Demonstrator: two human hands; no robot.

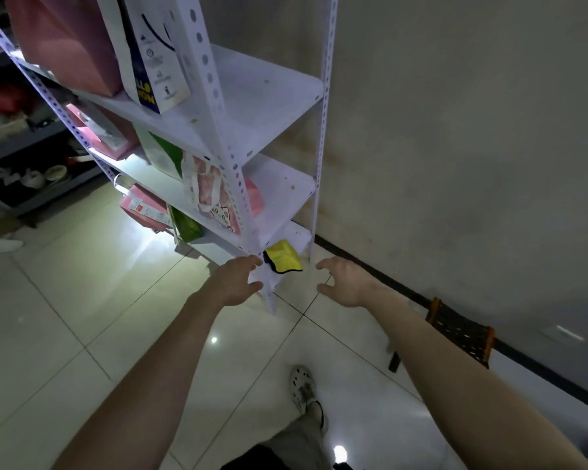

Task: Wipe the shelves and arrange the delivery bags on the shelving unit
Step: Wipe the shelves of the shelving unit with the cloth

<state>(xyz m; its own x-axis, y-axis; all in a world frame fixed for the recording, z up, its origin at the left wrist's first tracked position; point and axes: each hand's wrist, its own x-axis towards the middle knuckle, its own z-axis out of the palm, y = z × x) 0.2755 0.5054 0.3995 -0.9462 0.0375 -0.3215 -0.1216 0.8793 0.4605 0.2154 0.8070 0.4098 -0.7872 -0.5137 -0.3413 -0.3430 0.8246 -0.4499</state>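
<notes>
A white metal shelving unit (269, 96) stands against the wall, seen from above. Its left parts hold delivery bags: a pink bag (65, 42) and a white and blue bag (153, 62) on the upper shelf, a green and white bag (163, 154) and a pink patterned bag (211, 195) lower down. A yellow cloth (282, 256) with a dark edge lies on the bottom shelf's right end. My left hand (238, 281) reaches toward the front corner post, fingers spread, just left of the cloth. My right hand (345, 281) hovers to the cloth's right, fingers loosely curved, holding nothing.
The beige wall (455, 130) runs close behind and to the right of the unit. A small woven stool (459, 332) stands by the wall at the right. A dark shelf with crockery (31, 171) stands at the left. My foot (304, 391) is on the tiled floor.
</notes>
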